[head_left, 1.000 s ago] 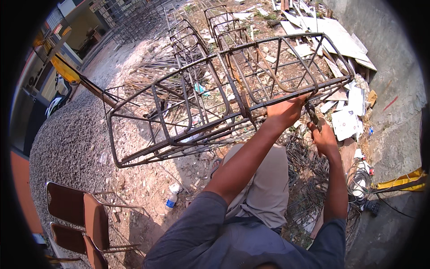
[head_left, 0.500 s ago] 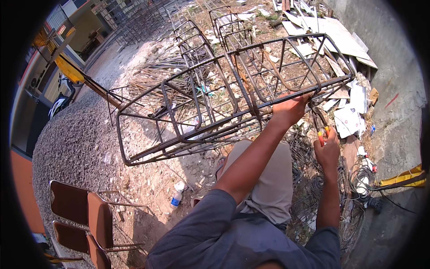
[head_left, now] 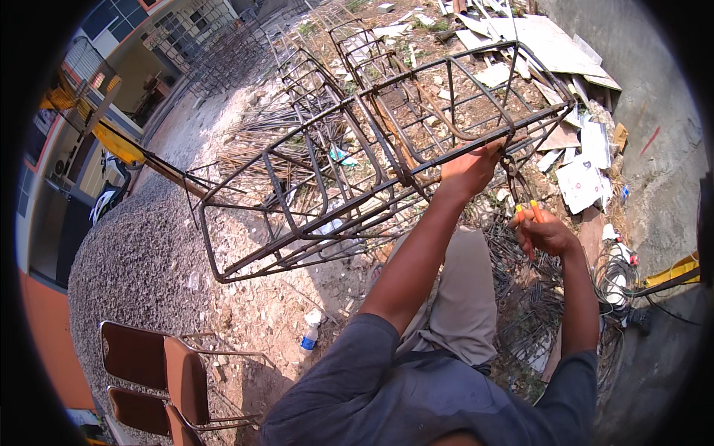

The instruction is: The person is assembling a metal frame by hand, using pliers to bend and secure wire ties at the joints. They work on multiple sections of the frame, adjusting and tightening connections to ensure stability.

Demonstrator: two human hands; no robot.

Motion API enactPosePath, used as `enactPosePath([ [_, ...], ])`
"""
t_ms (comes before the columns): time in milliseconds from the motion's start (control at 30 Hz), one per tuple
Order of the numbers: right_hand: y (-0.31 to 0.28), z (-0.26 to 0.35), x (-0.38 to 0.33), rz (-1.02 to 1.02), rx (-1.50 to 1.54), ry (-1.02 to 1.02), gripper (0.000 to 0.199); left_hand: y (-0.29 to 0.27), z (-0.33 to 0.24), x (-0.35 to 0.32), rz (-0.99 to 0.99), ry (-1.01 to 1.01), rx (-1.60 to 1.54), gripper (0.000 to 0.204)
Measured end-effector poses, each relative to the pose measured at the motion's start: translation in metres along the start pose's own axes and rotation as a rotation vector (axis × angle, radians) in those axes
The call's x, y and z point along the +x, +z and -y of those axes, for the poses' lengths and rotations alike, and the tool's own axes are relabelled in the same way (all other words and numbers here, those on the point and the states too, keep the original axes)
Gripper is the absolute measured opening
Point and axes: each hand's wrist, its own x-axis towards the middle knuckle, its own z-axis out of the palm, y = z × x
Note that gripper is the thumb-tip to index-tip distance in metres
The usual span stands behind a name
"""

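A long cage of dark steel reinforcing bars (head_left: 305, 223) lies tilted across the space before me, its rectangular stirrups joined to long bars. My left hand (head_left: 470, 172) reaches its near bar toward the right end, fingers closed round the steel and partly hidden by it. Just right of it, my right hand (head_left: 549, 233) is closed on the orange-and-yellow handles of steel pincers (head_left: 513, 172). The pincers' jaws point up at the bar beside my left fingers. Whether wire sits in the jaws is too small to tell.
More bar cages (head_left: 312, 70) stretch away behind, with loose rods (head_left: 268, 141) on the ground. White board scraps (head_left: 547, 41) lie by the concrete wall (head_left: 658, 149) at right. A gravel heap (head_left: 137, 253), brown chairs (head_left: 186, 379) and a plastic bottle (head_left: 309, 336) are on the left.
My right hand has turned at the wrist, with its forearm swung outward, and the pincers have tilted to a new angle. The left hand keeps to the same bar; the whole view has shifted slightly.
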Motion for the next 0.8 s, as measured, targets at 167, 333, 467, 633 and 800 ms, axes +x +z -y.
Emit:
enactPosePath([
  [167, 0.067, 0.015, -0.013, -0.537, -0.615, -0.127, 0.062, 0.002, 0.015, 0.003, 0.027, -0.143, 0.079, 0.031],
  [333, 0.045, 0.028, -0.010, -0.295, -0.358, 0.010, 0.057, 0.006, 0.019, 0.006, 0.009, -0.133, 0.046, 0.034],
  [467, -0.014, 0.015, -0.016, -0.105, 0.121, 0.087, 0.059, 0.008, -0.001, 0.004, 0.031, -0.111, -0.026, 0.033],
  [633, 0.024, 0.023, -0.023, -0.516, -0.619, -0.032, 0.072, 0.010, 0.002, -0.001, -0.062, -0.055, 0.049, 0.028],
  [800, 0.033, -0.023, 0.004, -1.280, -1.675, -0.412, 0.049, 0.016, 0.002, 0.001, -0.055, -0.096, 0.102, 0.025],
])
